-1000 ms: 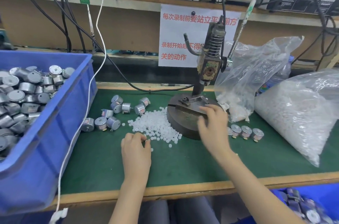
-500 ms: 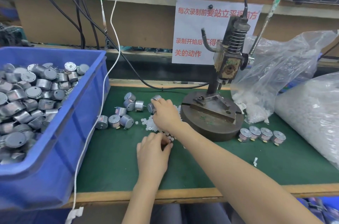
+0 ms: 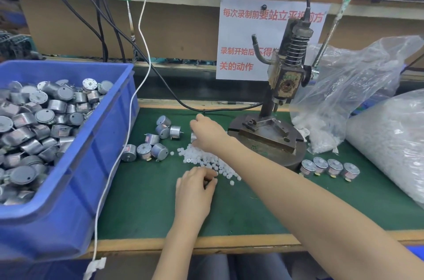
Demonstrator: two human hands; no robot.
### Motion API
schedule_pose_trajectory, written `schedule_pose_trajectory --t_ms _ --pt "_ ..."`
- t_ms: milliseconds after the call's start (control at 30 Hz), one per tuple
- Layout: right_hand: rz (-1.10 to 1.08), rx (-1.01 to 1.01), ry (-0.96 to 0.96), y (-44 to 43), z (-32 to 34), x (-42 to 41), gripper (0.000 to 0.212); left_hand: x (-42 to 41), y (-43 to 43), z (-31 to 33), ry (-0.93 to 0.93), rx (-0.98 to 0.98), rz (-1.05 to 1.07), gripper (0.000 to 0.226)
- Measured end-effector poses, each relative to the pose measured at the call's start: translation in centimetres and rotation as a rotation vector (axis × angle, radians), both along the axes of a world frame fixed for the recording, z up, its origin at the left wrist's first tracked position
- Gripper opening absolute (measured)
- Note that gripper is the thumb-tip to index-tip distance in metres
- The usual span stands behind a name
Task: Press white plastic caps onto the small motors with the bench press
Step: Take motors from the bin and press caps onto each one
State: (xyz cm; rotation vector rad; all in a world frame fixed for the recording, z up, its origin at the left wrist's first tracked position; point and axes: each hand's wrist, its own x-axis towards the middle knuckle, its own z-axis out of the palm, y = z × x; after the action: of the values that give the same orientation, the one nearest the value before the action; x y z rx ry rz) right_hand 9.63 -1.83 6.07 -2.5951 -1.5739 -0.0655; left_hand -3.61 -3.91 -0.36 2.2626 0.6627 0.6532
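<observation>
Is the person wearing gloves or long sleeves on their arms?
No gloves. The left hand and the right hand are both bare, with no ring, watch or bracelet showing. The left forearm and the right forearm are bare too; no sleeve reaches into view.

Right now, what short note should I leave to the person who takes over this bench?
Right hand grips a small silver cylindrical motor from the loose ones on the green mat.
Left hand curls at the heap of small white plastic caps; a cap in it cannot be seen.
Dark metal bench press: fixture bare.
Four motors stand right of its base, probably done.
Blue plastic bin: many left.
</observation>
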Motion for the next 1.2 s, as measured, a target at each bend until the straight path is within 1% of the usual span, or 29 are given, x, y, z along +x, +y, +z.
schedule_pose_trajectory --t_ms 133,267,333,433,533,633,700,733,833,900,1000,1100,1200 --pt "-0.085 0.192 0.165 -2.5 -0.7 -1.1 0.029 0.0 -0.1 0.0 -0.019 -0.011 -0.031 0.004" --pt "-0.175 0.432 0.436 -6.5 -1.7 -2.4 0.035 0.0 -0.1 0.0 0.023 0.050 -0.029 0.015" --pt "-0.224 0.537 0.534 -8.7 -2.4 -3.2 0.039 0.0 -0.2 0.0 0.037 0.080 -0.028 0.017" --pt "-0.289 0.635 0.535 -10.9 -3.5 -4.1 0.038 0.1 -0.2 -0.1 0.056 0.108 -0.028 0.017" --pt "-0.298 0.658 0.544 -11.7 -4.4 -4.7 0.035 0.2 -0.3 0.0 0.031 0.088 -0.025 0.024" --pt "-0.304 0.697 0.558 -11.8 -5.1 -5.0 0.016 0.0 -0.2 0.1 -0.102 -0.118 0.009 0.024" --pt "-0.299 0.686 0.558 -11.9 -5.6 -5.0 0.013 -0.1 -0.1 0.2 -0.157 -0.213 0.055 0.023" --pt "-0.289 0.671 0.564 -11.9 -5.8 -4.9 0.014 -0.1 -0.1 0.2 -0.169 -0.237 0.073 0.021" --pt "-0.238 0.636 0.562 -12.1 -6.0 -4.8 0.032 0.0 0.0 0.2 -0.164 -0.252 0.096 0.016" --pt "-0.195 0.611 0.540 -12.1 -6.0 -4.9 0.039 -0.1 -0.1 0.2 -0.151 -0.247 0.092 0.015" --pt "-0.140 0.528 0.512 -12.0 -6.2 -5.0 0.041 -0.1 -0.2 0.4 -0.144 -0.241 0.090 0.013" --pt "-0.119 0.482 0.510 -12.1 -6.3 -5.1 0.043 -0.2 -0.3 0.6 -0.148 -0.245 0.093 0.012" --pt "-0.073 0.428 0.464 -12.1 -6.2 -5.3 0.045 -0.2 -0.3 0.7 -0.169 -0.255 0.107 0.013"
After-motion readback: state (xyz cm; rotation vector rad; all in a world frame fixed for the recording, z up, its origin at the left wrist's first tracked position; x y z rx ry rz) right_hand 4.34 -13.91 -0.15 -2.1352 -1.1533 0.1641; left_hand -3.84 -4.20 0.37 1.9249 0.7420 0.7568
